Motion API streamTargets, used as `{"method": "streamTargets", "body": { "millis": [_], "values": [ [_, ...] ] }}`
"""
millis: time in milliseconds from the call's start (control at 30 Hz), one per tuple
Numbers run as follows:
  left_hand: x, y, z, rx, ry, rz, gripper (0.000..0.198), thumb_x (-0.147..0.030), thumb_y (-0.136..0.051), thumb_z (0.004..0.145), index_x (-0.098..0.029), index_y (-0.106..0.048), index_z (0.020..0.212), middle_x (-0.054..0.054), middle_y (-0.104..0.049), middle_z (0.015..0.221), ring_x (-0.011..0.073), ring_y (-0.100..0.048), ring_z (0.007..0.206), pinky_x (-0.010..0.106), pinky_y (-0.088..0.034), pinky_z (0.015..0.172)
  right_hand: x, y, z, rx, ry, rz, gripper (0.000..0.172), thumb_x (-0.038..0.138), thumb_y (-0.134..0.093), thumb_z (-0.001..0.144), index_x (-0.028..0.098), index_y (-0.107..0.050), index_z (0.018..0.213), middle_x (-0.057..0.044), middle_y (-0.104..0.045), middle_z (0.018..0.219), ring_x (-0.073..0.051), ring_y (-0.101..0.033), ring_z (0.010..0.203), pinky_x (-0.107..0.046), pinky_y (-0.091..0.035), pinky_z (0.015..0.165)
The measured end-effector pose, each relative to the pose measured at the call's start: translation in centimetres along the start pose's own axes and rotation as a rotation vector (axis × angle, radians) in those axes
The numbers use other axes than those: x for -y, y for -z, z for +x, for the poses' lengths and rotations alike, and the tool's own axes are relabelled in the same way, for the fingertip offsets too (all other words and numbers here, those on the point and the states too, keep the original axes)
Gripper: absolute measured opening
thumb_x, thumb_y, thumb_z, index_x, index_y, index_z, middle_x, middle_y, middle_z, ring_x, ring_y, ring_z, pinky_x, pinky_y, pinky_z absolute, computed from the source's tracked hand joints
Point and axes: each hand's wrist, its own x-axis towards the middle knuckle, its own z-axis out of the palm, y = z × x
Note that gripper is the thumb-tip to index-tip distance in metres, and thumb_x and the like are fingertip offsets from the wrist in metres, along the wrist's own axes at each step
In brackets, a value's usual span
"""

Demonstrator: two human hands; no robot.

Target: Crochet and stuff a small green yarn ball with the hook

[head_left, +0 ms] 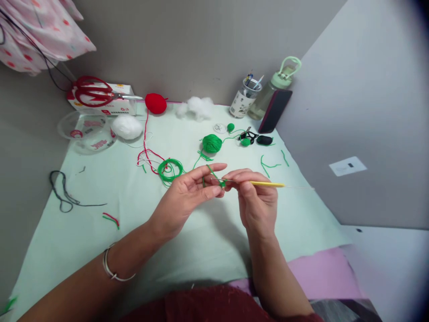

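Note:
My left hand (187, 192) pinches a small piece of green yarn work (222, 183), with a green strand running over its raised index finger. In my right hand (256, 201) is a crochet hook with a yellow handle (268, 184), held like a pen. The hook's thin metal end points left and meets the green work between both hands. Beyond my hands sits a green yarn ball (212, 143). A loose coil of green yarn (170, 171) lies just past my left hand.
At the back are a red yarn ball (156, 103), red scissors (94, 92) on a box, white stuffing (197, 108), a pen jar (244, 99), a bottle (264, 100) and a phone (275, 111). White yarn (127, 127) and plastic lids (95, 138) lie left; dark cord (67, 197) is nearer.

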Motion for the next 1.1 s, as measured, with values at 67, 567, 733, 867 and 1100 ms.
{"method": "streamTargets", "body": {
  "millis": [67, 567, 733, 867, 1100],
  "values": [
    [0.0, 0.0, 0.0, -0.018, -0.016, -0.001, 0.043, -0.024, -0.083, 0.089, -0.026, -0.077, 0.132, 0.000, -0.072, 0.093, 0.0150, -0.070, 0.090, 0.033, -0.053, 0.097, 0.0, -0.1, 0.0, -0.012, -0.018, -0.009, 0.012, 0.037, -0.073, 0.100, 0.032, -0.083, 0.098, -0.003, -0.082, 0.099, -0.019, -0.073, 0.084, -0.034, -0.062, 0.070],
    [-0.2, 0.0, 0.1, -0.060, 0.003, 0.005, 0.056, -0.023, -0.084, 0.086, -0.027, -0.072, 0.140, -0.002, -0.065, 0.088, 0.0074, -0.052, 0.064, 0.023, -0.044, 0.060, 0.0, -0.6, -0.2, -0.040, -0.021, -0.016, 0.014, 0.034, -0.070, 0.101, 0.029, -0.083, 0.099, -0.003, -0.081, 0.094, -0.017, -0.073, 0.078, -0.033, -0.063, 0.067],
    [-0.4, 0.3, 0.0, -0.069, -0.023, 0.079, 0.047, -0.025, -0.080, 0.090, -0.028, -0.074, 0.137, -0.003, -0.061, 0.087, 0.0075, -0.051, 0.064, 0.024, -0.046, 0.063, 0.6, -0.6, -0.4, -0.040, -0.013, -0.053, 0.020, 0.033, -0.061, 0.107, 0.026, -0.078, 0.100, -0.003, -0.082, 0.095, -0.016, -0.075, 0.070, -0.034, -0.067, 0.067],
    [-0.2, 0.1, -0.1, -0.138, -0.092, 0.179, 0.053, -0.022, -0.083, 0.087, -0.027, -0.072, 0.139, -0.003, -0.063, 0.085, 0.0099, -0.052, 0.069, 0.022, -0.046, 0.060, 0.2, -0.5, -1.4, -0.030, 0.272, -0.416, 0.023, 0.023, -0.058, 0.106, 0.031, -0.077, 0.116, -0.004, -0.081, 0.100, -0.020, -0.078, 0.081, -0.038, -0.068, 0.071],
    [-0.3, -0.1, 0.1, -0.032, 0.127, -0.150, 0.050, -0.026, -0.087, 0.083, -0.016, -0.074, 0.130, -0.008, -0.052, 0.064, 0.0046, -0.038, 0.051, 0.020, -0.037, 0.051, -0.3, -0.5, -1.9, -0.019, 0.394, -0.700, 0.033, 0.018, -0.070, 0.098, 0.041, -0.080, 0.120, -0.003, -0.078, 0.108, -0.021, -0.075, 0.094, -0.037, -0.065, 0.081]
  ]
}}
